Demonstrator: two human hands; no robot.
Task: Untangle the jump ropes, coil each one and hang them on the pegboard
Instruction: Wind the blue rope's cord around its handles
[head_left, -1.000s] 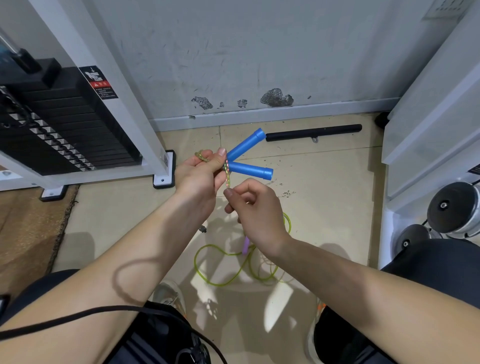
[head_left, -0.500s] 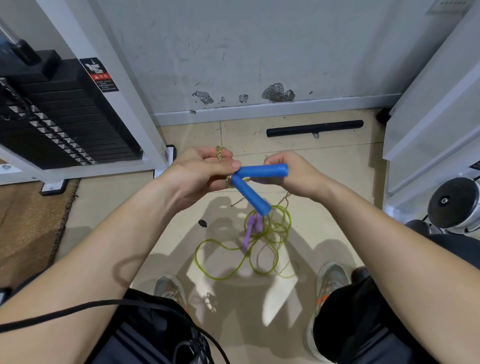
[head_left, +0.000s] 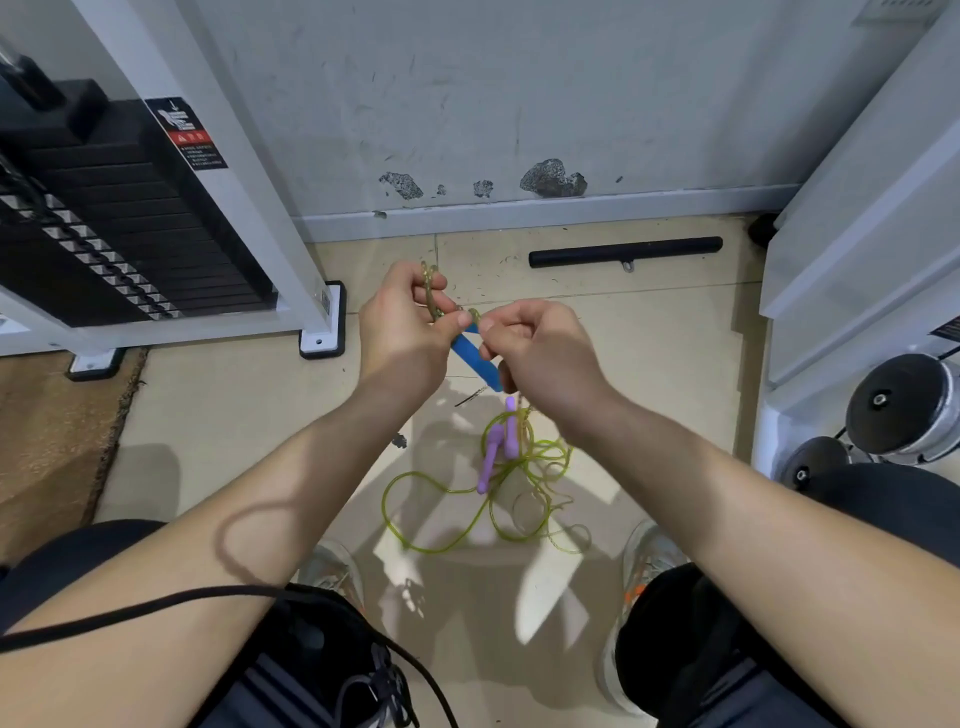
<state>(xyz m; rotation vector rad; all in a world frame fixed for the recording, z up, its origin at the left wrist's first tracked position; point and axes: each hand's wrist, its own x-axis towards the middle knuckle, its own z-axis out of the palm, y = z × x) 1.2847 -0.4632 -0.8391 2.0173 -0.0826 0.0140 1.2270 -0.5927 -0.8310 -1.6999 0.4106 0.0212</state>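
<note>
My left hand (head_left: 400, 332) and right hand (head_left: 543, 353) pinch the blue-handled yellow-green plastic rope (head_left: 470, 356); the purple-handled green rope (head_left: 491, 460) lies tangled on the floor, neither coiled yet.

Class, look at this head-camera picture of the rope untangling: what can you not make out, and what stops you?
Blue handle: head view, both ends covered by the left hand and right hand.
Rope in the left hand: head view, its turns hidden by curled fingers.
Tangle on the floor: strands too thin to trace.
Warning label: print too small.
Pegboard: outside the frame.
</note>
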